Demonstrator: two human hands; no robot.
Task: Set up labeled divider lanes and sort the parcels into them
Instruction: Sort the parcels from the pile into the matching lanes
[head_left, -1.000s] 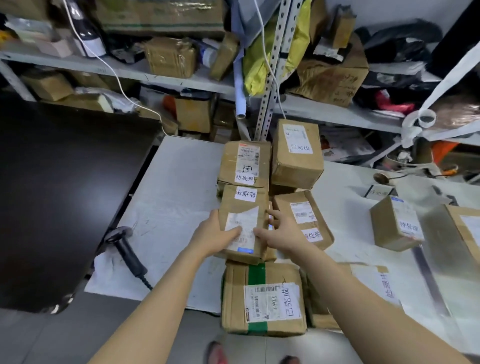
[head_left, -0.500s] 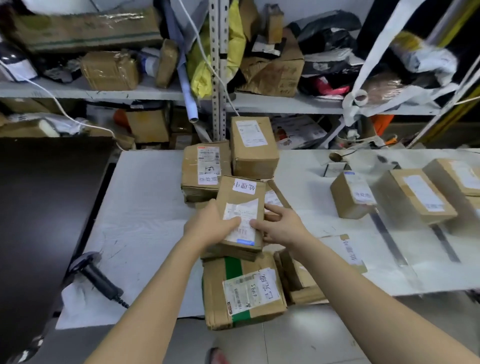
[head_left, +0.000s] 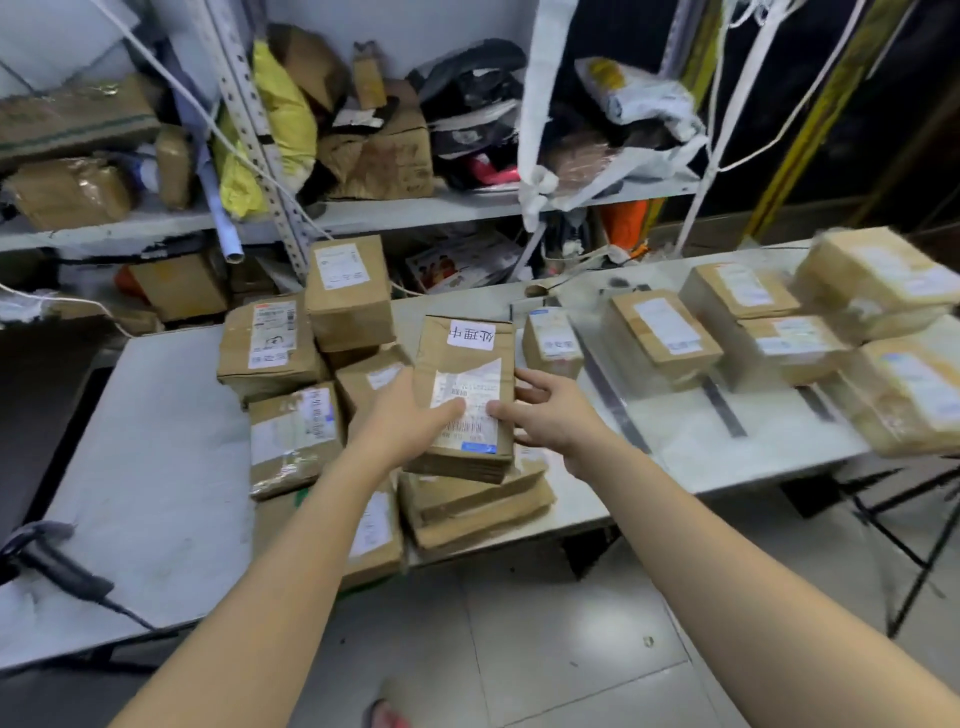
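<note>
Left hand (head_left: 410, 415) and right hand (head_left: 545, 410) clasping flat kraft parcel (head_left: 465, 395) by side edges, carrying it above parcel pile (head_left: 467, 499) near table (head_left: 156, 467) front edge. Keeping handwritten label (head_left: 471, 332) readable; matching it against taped lane lines (head_left: 613, 400) before lowering parcel flat.

Grey tiled floor (head_left: 545, 623), white folding table (head_left: 156, 467), cluttered metal shelving (head_left: 415, 208) against a pale wall (head_left: 441, 26).

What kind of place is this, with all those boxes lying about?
Most likely a parcel sorting room or small courier depot. Brown cardboard parcels with shipping labels cover a white table, a handheld scanner lies at its edge, and metal shelves behind are crammed with more packages.
</note>
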